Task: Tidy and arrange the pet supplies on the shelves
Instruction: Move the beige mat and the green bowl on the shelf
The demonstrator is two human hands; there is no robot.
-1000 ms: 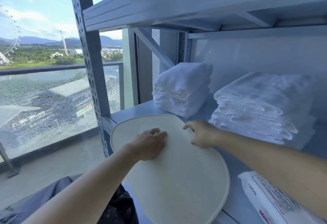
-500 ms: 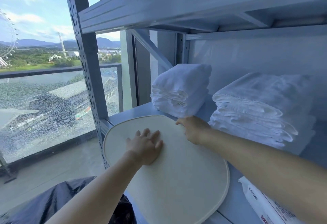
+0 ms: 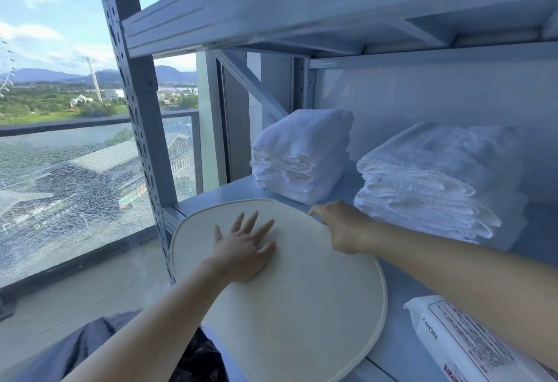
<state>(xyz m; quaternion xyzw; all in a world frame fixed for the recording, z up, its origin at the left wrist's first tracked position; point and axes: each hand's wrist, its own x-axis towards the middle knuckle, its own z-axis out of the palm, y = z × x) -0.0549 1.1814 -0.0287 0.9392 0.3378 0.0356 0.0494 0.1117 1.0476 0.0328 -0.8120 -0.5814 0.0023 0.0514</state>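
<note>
A large cream oval pet mat (image 3: pixel 302 306) lies flat on the grey metal shelf (image 3: pixel 217 194), its near end overhanging the shelf's front edge. My left hand (image 3: pixel 243 249) rests palm-down on the mat, fingers spread. My right hand (image 3: pixel 338 224) grips the mat's far right rim, fingers curled over the edge. Behind the mat stand two piles of folded white towels: a smaller one (image 3: pixel 302 155) at the back left and a wider one (image 3: pixel 431 179) to its right.
A white plastic packet with printed text (image 3: pixel 465 345) lies at the shelf's front right. A perforated upright post (image 3: pixel 136 116) stands left of the mat, and another shelf (image 3: pixel 302 4) hangs overhead. A dark bag (image 3: pixel 90 348) sits below, a window at left.
The mat has slid further back and left onto the shelf. My left hand has flattened and spread its fingers. My right hand has shifted along the rim toward the towels.
</note>
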